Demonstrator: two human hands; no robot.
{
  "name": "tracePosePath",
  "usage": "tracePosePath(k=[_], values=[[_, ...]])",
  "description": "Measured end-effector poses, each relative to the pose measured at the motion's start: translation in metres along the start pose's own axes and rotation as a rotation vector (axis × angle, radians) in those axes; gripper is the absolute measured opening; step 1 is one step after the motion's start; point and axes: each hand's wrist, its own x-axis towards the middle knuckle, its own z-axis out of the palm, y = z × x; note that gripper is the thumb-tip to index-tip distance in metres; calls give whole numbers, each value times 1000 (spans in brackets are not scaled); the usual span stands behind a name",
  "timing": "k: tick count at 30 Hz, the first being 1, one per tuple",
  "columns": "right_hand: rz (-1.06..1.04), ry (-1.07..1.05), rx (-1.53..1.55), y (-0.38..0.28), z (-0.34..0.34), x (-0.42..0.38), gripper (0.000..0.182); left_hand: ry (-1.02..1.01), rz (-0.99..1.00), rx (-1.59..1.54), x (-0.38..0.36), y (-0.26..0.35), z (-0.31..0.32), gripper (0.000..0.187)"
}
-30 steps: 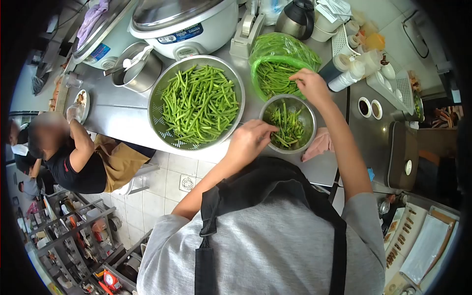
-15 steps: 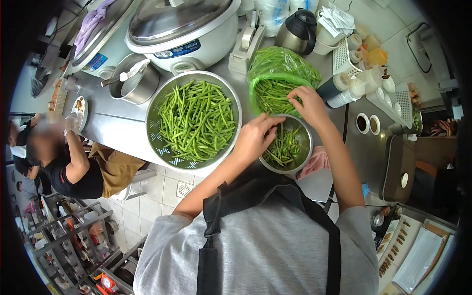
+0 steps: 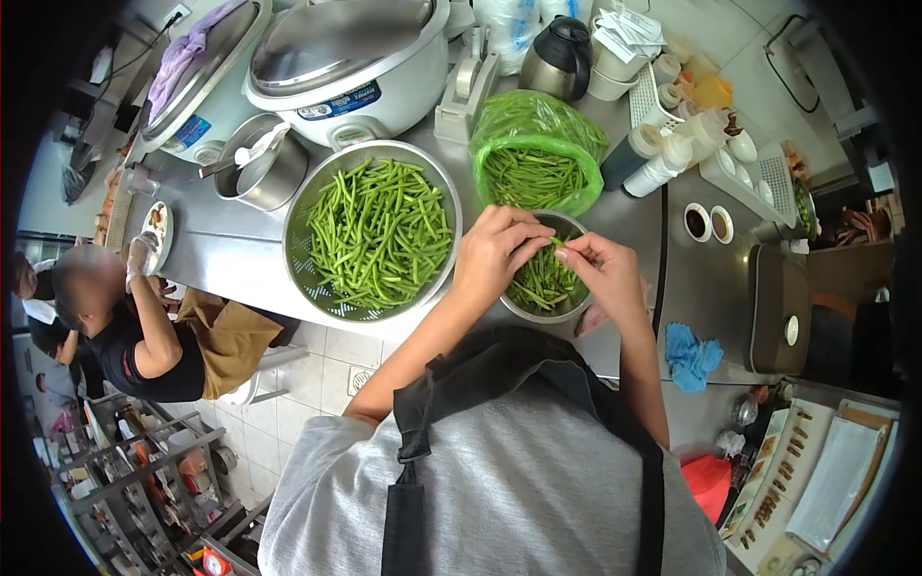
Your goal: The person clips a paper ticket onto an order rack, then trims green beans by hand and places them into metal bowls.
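My left hand (image 3: 497, 252) and my right hand (image 3: 609, 276) meet over a small steel bowl (image 3: 512, 305), fingertips pinched close together. Between them a bit of green bean (image 3: 556, 244) shows, mostly covered by the fingers. Trimmed bean pieces (image 3: 544, 286) lie in the bowl below. Just behind it, an open green plastic bag (image 3: 576, 204) holds long whole beans (image 3: 536, 177). To the left of my left hand stands a large steel colander (image 3: 297, 252) heaped with cut green beans (image 3: 380, 235).
Rice cookers (image 3: 403, 96) and a steel pot (image 3: 279, 188) line the back left. A thermos (image 3: 557, 60), sauce bottles (image 3: 663, 165) and two small sauce cups (image 3: 709, 223) stand to the right, near a blue cloth (image 3: 691, 357). Another person (image 3: 144, 322) works at the far left.
My right hand has come from the mouth of the green bag down to the small bowl, beside my left hand. My left hand's fingers have turned toward it. The view has shifted slightly.
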Motion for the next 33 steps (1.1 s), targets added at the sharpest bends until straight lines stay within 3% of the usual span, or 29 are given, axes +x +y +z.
tracePosePath(k=[4, 7, 10, 13, 16, 19, 22, 26, 30, 33], values=[[34, -79, -139, -24, 0, -10, 16, -9, 18, 70, -9, 8, -8, 16], [-68, -28, -139, -20, 7, -13, 22, -28, 18, 107, -15, 10, -11, 14], [-23, -141, -10, -7, 6, -13, 24, -88, -76, -1, -23, 11, -12, 15], [141, -194, 662, -4, 4, -14, 23, -154, -122, -169, -30, 7, -9, 16], [139, -144, 809, -13, 1, -11, 25, -120, -493, -505, -36, 12, -2, 17], [167, -106, 451, 1, 3, -7, 27, -2, -656, -870, -34, 2, 6, 21], [213, -252, 227, 17, 17, -17, 29, 4, -657, -861, -31, -6, 10, 21], [293, -512, 316, 22, 35, -24, 30, 50, -669, -797, -30, -6, 20, 22], [356, -360, 394, 29, 29, -20, 32, 15, -503, -546, -41, -21, 30, 38], [287, -233, 53, 34, 15, -17, 30, -143, -410, -289, -47, -19, 25, 57]])
